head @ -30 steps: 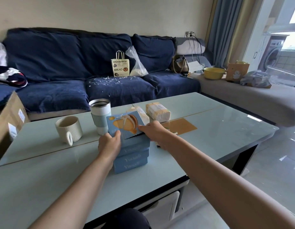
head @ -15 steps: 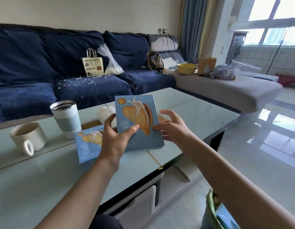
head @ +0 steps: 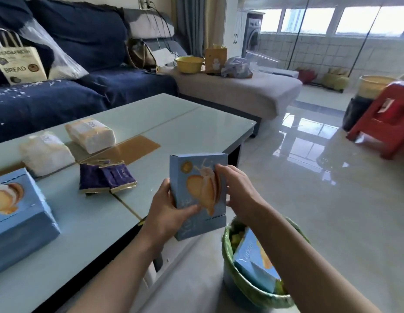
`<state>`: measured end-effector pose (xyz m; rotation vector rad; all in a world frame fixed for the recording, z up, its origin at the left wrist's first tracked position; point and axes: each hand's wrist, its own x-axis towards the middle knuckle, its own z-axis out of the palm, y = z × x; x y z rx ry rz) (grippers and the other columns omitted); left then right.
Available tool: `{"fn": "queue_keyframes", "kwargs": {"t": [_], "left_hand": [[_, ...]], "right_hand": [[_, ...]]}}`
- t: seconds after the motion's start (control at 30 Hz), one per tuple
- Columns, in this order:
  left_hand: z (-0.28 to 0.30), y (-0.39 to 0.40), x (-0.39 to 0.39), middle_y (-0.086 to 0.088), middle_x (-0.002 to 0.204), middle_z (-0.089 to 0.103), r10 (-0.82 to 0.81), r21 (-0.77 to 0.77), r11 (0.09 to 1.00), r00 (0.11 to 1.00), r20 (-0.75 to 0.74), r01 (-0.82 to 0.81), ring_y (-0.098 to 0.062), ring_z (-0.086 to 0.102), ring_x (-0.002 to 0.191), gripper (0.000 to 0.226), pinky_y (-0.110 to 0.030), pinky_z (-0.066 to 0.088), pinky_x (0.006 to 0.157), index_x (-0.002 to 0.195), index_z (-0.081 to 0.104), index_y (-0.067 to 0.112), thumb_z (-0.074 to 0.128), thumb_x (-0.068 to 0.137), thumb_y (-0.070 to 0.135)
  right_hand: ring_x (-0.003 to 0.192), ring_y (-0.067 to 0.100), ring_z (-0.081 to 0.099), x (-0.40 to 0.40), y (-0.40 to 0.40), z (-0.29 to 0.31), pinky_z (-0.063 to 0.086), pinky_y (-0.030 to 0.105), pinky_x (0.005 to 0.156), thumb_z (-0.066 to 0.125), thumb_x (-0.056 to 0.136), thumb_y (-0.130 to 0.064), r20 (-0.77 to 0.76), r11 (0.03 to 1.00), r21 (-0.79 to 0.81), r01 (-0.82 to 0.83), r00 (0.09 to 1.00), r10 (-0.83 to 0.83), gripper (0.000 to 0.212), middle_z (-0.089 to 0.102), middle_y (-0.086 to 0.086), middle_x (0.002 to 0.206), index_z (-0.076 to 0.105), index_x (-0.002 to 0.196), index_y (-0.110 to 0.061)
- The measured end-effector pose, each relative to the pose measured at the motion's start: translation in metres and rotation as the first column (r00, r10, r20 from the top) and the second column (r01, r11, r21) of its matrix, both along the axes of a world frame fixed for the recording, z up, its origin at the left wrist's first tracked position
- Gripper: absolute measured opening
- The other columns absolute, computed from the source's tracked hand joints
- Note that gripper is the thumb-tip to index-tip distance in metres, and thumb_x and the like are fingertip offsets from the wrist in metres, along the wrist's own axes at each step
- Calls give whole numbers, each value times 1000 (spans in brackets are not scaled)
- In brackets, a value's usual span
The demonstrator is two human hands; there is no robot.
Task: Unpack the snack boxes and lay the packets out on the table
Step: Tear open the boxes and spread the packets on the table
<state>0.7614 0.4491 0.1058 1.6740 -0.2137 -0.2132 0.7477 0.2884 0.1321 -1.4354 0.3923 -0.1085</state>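
Note:
A light-blue snack box (head: 197, 175) printed with a biscuit is upright between both hands, held off the table's right edge and above the bin. My left hand (head: 166, 212) grips its left side and lower front. My right hand (head: 236, 190) holds its right edge. More blue snack boxes (head: 18, 213) sit stacked at the table's near left. Several purple packets (head: 106, 178) lie on the glass-topped table (head: 189, 129). Two white wrapped packets (head: 90, 135) lie further back.
A green-lined bin (head: 246, 283) on the floor below my right forearm holds another blue box (head: 253, 260). A navy sofa (head: 88, 64) with a bread bag (head: 18, 62) stands behind the table. A yellow bowl (head: 188, 63) sits on the grey chaise. A red stool (head: 386, 118) stands at right.
My view has swung right and down. The box moved from over the table to beyond its right edge above the bin, and my right hand, open before, now grips it.

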Motion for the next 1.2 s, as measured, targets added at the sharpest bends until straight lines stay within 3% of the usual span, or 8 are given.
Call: {"fn": "queue_keyframes", "kwargs": {"t": [0.1, 0.27, 0.4, 0.53, 0.77, 1.0, 1.13, 1.2], "left_hand": [[-3, -10, 0, -1, 96, 72, -18, -40, 999, 997, -72, 15, -11, 71, 82, 55, -22, 57, 62, 108, 57, 18, 87, 64, 4], [2, -14, 0, -2, 96, 76, -70, -115, 992, 987, -146, 53, -21, 73, 87, 37, -37, 60, 77, 105, 67, 19, 81, 70, 21], [10, -18, 1, -1, 88, 77, -13, -155, 988, 979, -202, -19, -20, 74, 76, 35, -30, 58, 64, 99, 69, 19, 76, 70, 38], [11, -22, -3, 0, 83, 77, 41, -140, 988, 976, -213, -72, -17, 73, 70, 41, -25, 56, 56, 94, 68, 20, 78, 61, 41], [6, -15, 2, 0, 81, 76, 114, -192, 965, 949, -294, -176, -15, 72, 63, 21, -26, 54, 50, 96, 66, 23, 76, 79, 31], [4, -12, 0, -3, 87, 77, 81, -240, 958, 949, -305, -159, -18, 73, 69, 22, -29, 56, 57, 99, 68, 20, 75, 79, 27], [6, -8, 2, -9, 93, 76, 23, -166, 983, 955, -296, -75, -20, 73, 71, 25, -29, 57, 61, 100, 70, 14, 77, 77, 18], [6, -2, 7, -11, 103, 73, 49, -164, 982, 965, -256, -94, -22, 72, 81, 50, -34, 59, 67, 111, 63, 20, 85, 65, 19]], "right_hand": [[48, 11, 59, -4, -11, 1, 44, 29, 49, 59, 95, -22, 60, 998, 58, -24, 998, 20, 12, 59, 0, 67, 57, 90, -12], [65, 14, 68, -9, -14, -3, 53, 34, 60, 65, 89, -17, 69, 999, 43, -26, 997, 23, 25, 72, 1, 77, 60, 113, -10], [81, 21, 69, -7, -10, -6, 55, 42, 76, 68, 87, -18, 38, 999, 54, 8, 999, -10, 30, 72, 13, 101, 58, 114, -13], [86, 26, 68, -4, -7, -11, 56, 46, 80, 68, 85, -17, 17, 996, 65, 65, 998, -66, 30, 69, 18, 105, 57, 113, -12], [70, 16, 66, -10, -7, -7, 49, 27, 59, 65, 90, -22, 42, 997, 41, -65, 997, 63, 14, 73, 1, 84, 72, 102, -20], [68, 17, 65, -13, -7, -6, 52, 26, 57, 60, 94, -18, 68, 996, 68, -62, 996, 58, 20, 72, 5, 84, 71, 109, -10], [75, 26, 63, -11, -8, -7, 51, 37, 69, 65, 90, -22, 54, 993, -110, -45, 997, 51, 15, 70, 12, 83, 75, 91, -11], [75, 24, 68, -10, -9, -7, 56, 38, 71, 65, 89, -22, 53, 966, -245, -80, 994, 96, 16, 74, 6, 82, 77, 80, -28]]}}
